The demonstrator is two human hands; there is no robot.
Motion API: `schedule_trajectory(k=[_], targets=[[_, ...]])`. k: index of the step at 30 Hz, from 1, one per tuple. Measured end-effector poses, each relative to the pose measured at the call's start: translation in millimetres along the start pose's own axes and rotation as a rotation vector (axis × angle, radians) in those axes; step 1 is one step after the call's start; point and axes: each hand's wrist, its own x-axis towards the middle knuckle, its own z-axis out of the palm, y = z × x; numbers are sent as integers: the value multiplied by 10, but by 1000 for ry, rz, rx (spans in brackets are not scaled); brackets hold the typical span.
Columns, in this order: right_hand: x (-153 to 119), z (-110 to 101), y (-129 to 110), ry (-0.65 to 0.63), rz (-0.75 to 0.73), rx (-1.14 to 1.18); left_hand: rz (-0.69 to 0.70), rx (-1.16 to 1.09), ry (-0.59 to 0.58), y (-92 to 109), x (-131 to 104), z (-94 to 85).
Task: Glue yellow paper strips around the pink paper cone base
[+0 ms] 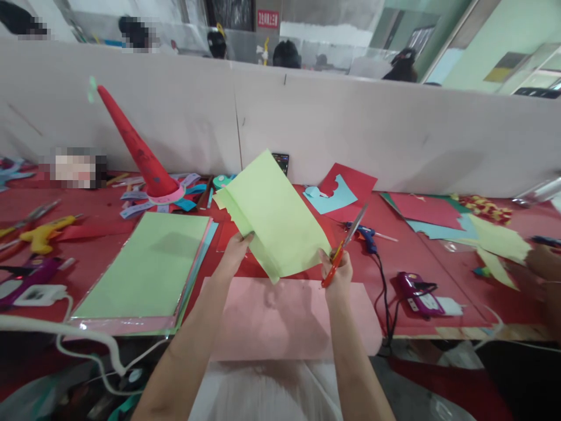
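Note:
A light green sheet (280, 216) is held up above the red table, with a folded strip along its lower left side. My left hand (239, 248) pinches the sheet's left edge. At the sheet's lower right corner, my right hand (336, 270) grips the paper and also holds scissors (336, 264) with orange-red handles, their blades pointing up and to the right. Below both hands lies a pink sheet (272, 327) at the table's front edge. A stack of green paper (146, 263) rests to the left.
A red cone (135, 143) stands back left. Yellow (46, 234) and blue (366, 234) glue guns, a purple power strip (418, 292) and cables flank me. Cut paper (331, 196) lies behind. Another person's hand (543, 260) is far right; a white partition (350, 128) closes the back.

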Motion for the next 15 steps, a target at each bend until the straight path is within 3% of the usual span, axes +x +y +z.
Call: schedule_trajectory(k=[7,15], targets=[[14,-38,-84,4,191,174,21,-215,-122,14,-53,-18],[150,-69,209,94,203,132,57,-270,-163,70,-70,-55]])
